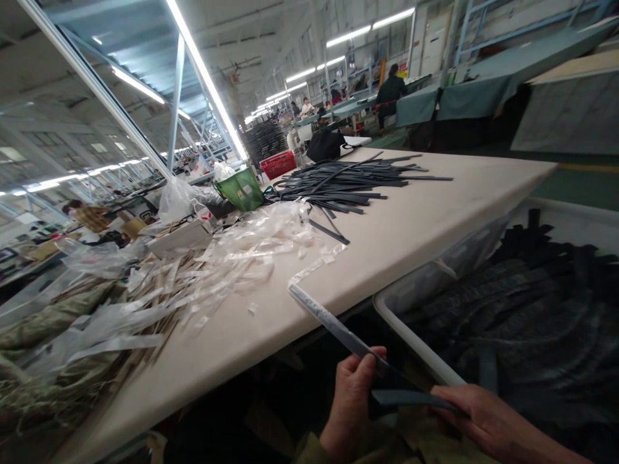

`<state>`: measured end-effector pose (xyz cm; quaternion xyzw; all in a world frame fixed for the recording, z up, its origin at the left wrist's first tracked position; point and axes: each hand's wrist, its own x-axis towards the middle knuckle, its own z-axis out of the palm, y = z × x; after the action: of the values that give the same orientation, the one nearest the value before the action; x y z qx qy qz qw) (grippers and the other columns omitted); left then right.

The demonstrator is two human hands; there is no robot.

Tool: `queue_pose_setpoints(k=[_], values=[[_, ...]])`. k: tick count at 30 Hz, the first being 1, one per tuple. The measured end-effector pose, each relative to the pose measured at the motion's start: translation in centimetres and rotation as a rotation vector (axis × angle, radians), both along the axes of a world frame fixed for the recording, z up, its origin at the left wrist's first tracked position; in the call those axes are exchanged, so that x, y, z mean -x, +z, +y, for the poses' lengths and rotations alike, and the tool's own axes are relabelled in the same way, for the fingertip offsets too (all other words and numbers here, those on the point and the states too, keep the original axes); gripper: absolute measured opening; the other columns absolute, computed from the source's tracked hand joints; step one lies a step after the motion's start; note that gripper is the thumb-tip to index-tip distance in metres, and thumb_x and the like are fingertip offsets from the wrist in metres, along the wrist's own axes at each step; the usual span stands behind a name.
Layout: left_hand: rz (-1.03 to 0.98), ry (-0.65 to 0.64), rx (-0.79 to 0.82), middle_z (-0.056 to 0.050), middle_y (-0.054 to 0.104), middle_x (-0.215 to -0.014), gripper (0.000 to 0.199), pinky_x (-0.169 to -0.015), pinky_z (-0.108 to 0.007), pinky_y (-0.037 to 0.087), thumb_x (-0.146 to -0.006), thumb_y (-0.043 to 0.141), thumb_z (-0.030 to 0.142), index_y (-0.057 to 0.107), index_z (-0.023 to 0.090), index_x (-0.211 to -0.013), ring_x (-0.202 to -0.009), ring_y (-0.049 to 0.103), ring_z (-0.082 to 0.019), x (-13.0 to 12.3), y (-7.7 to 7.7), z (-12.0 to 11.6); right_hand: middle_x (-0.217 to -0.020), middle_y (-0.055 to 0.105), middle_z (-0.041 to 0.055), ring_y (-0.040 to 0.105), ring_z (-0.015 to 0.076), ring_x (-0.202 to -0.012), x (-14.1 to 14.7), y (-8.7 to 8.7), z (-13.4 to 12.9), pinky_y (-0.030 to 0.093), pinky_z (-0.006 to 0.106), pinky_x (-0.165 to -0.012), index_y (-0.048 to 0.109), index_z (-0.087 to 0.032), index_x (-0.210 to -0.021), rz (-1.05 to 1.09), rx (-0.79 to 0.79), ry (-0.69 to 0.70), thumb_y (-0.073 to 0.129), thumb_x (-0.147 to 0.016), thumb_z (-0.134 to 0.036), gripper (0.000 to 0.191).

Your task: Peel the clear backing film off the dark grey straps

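At the far left of my pale bench lies olive fabric, and against it are brown strips, partly covered by translucent ribbons. Next comes a loose heap of clear film, with a green bag standing just behind it and a red basket farther back. The dark grey strip has its far end on the bench near the front edge, where it meets a pale ribbon of film; from there it slopes down over the edge to me. Behind, a pile of similar dark strips spreads over the bench. The fingers of my left hand pinch the strip, thumb on top. To its right, the fingers of my right hand are closed on a dark strip section; whether it is the same strip, I cannot tell. Beside this hand, a white-rimmed bin holds many dark strips.
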<state>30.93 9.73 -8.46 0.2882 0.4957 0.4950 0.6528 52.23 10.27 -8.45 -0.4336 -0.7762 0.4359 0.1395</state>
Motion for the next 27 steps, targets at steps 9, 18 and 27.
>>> queue_pose_setpoints(k=[9,18,27], values=[[0.040,-0.228,-0.198,-0.012,0.075,-0.106,0.041,-0.091,-0.036,0.049,-0.077,0.074,0.050,0.080,0.014,-0.096,-0.102,0.065,-0.029,-1.0,1.2,-0.7,-0.069,0.068,0.0047,0.064,0.0208,-0.064,0.6,-0.7,-0.1,0.045,0.028,-0.059,0.064,-0.021,-0.078,0.076,-0.080,-0.011,0.024,-0.096,-0.070,0.066],[0.042,-0.210,-0.219,-0.014,0.075,-0.109,0.048,-0.091,-0.036,0.051,-0.078,0.071,0.056,0.079,0.015,-0.101,-0.105,0.065,-0.030,-0.5,1.2,-1.2,-0.071,0.070,0.0047,0.065,0.0215,-0.064,-0.3,-2.4,-0.7,0.043,0.029,-0.059,0.062,-0.022,-0.080,0.072,-0.131,-0.058,0.029,-0.095,-0.070,0.060],[-0.266,-0.070,0.106,-0.011,0.075,-0.077,0.057,-0.065,-0.029,0.053,-0.066,0.086,0.045,0.069,0.008,-0.105,-0.065,0.069,-0.019,0.4,3.0,3.8,-0.069,0.067,0.0046,0.063,0.0209,-0.063,2.8,2.2,1.6,0.042,0.029,-0.058,0.057,-0.022,-0.073,0.129,-0.121,0.011,0.029,-0.096,-0.068,0.059]])
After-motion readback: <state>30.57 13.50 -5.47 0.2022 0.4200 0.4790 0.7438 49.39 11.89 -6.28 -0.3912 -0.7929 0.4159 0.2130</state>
